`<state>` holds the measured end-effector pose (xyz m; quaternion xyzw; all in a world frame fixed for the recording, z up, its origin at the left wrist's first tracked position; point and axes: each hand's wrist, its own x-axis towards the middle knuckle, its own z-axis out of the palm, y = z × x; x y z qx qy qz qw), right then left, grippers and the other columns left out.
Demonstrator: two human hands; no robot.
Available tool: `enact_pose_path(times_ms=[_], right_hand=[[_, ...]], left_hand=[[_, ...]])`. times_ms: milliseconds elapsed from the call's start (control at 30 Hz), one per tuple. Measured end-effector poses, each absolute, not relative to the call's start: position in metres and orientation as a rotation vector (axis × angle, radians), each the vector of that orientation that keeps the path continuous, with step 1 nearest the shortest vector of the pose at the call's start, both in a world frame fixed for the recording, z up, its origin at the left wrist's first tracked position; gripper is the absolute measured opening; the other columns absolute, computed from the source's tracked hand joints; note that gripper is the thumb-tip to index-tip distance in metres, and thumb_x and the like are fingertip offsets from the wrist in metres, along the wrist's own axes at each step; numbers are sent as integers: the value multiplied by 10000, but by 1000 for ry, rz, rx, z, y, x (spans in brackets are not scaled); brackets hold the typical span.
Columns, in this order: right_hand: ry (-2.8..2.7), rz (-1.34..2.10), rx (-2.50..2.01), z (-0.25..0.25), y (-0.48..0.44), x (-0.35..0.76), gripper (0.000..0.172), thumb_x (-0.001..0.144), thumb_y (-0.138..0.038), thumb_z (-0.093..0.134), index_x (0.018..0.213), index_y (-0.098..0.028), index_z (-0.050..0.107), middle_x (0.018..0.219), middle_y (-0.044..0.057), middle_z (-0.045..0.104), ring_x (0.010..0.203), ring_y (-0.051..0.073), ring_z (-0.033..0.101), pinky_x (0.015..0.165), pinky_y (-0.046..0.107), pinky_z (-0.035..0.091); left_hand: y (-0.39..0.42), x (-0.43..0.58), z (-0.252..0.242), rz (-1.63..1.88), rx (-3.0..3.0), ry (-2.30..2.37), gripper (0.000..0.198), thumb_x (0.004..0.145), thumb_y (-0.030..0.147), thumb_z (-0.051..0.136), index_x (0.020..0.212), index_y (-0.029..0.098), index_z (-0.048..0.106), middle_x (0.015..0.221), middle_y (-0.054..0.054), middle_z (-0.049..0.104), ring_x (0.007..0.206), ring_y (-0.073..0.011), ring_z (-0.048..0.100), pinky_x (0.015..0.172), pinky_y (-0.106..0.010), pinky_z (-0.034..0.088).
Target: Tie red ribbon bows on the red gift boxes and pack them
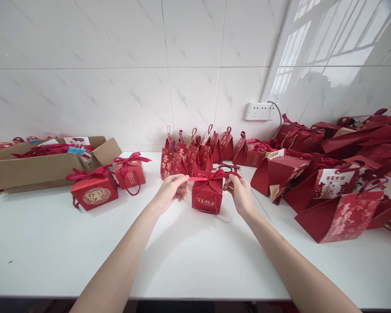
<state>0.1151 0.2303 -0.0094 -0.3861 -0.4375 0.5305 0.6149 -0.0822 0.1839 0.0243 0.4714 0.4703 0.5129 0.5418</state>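
The left hand (pixel 174 189) and right hand (pixel 240 192) are clamping their fingers on opposite ends of a red ribbon (pixel 208 175) tied atop a small red box (pixel 207 198), which is standing between them on the white bench (pixel 195 261). Leftward, a cardboard carton (pixel 35 171) is lying near another ribboned box (pixel 96 194).

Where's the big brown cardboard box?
In the head view, the brown cardboard box is on the far left of the white table, just left of two red gift boxes with bows.

Gold 百年好合 stands on the middle red box (pixel 207 195), red 囍 on the right-hand white card (pixel 334 183).
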Motion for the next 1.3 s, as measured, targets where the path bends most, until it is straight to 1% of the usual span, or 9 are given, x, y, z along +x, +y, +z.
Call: enact_pose_path(times_ms=[200, 300, 367, 433, 533, 633, 900, 1067, 1300], right_hand=[[-919, 1183, -894, -9, 234, 118, 279, 664, -311, 574, 430, -194, 478, 495, -26, 468, 523, 99, 407, 544, 256, 363], [-902, 1193, -891, -11, 235, 118, 276, 665, -314, 588, 441, -195, 479, 503, -28, 469, 529, 100, 407, 541, 255, 355], [-896, 1205, -889, -11, 236, 118, 282, 662, -320, 602, 442, -193, 479, 507, -27, 471, 528, 100, 408, 537, 255, 353], [-891, 1215, -884, -12, 236, 118, 293, 658, -328, 618, 442, -191, 476, 507, -29, 467, 522, 97, 404, 531, 253, 351], [-886, 1230, -871, -12, 237, 119, 300, 650, -343, 645, 454, -192, 476, 507, -32, 462, 515, 94, 399, 521, 250, 349], [-880, 1238, -861, -14, 238, 119, 307, 639, -357, 670, 467, -194, 475, 506, -34, 462, 507, 93, 396, 512, 249, 352], [-844, 1243, -864, -15, 240, 121, 349, 588, -397, 733, 467, -195, 475, 489, -45, 451, 492, 86, 388, 511, 249, 371], [-830, 1272, -866, -16, 242, 121, 393, 567, -439, 763, 485, -196, 464, 486, -56, 436, 475, 77, 377, 508, 248, 377], [-794, 1339, -862, -19, 244, 123, 421, 516, -470, 800, 535, -198, 480, 463, -79, 399, 450, 70, 364, 484, 239, 385]], left_hand=[[190, -87, 22, 1387, 1026, 1183, 240, 770, 341, 525, 625, 178, 424, 462, 61, 474, 350, -52, 439, 362, -169, 294], [191, -86, 19, 1344, 1014, 1235, 297, 772, 428, 534, 640, 173, 459, 468, 39, 507, 353, -75, 462, 351, -180, 293], [190, -83, 17, 1257, 1046, 1268, 364, 760, 503, 557, 652, 160, 501, 487, 12, 544, 353, -90, 478, 345, -189, 292], [188, -79, 16, 1157, 1120, 1297, 404, 749, 540, 574, 656, 150, 527, 517, -3, 565, 363, -90, 486, 350, -192, 296], [184, -75, 17, 1064, 1226, 1311, 389, 731, 496, 625, 603, 141, 529, 536, 0, 558, 387, -77, 490, 367, -188, 292], [182, -73, 18, 1053, 1262, 1292, 383, 725, 442, 649, 538, 137, 509, 516, 1, 536, 400, -71, 489, 380, -188, 286], [183, -76, 17, 1068, 1281, 1243, 373, 751, 433, 623, 542, 154, 489, 516, 12, 517, 404, -67, 466, 390, -201, 279], [183, -76, 17, 1029, 1304, 1210, 362, 765, 417, 619, 553, 154, 489, 542, 9, 537, 411, -64, 478, 402, -203, 287], [183, -76, 16, 922, 1321, 1198, 331, 757, 408, 636, 579, 155, 518, 532, 0, 568, 423, -86, 512, 415, -215, 325]])
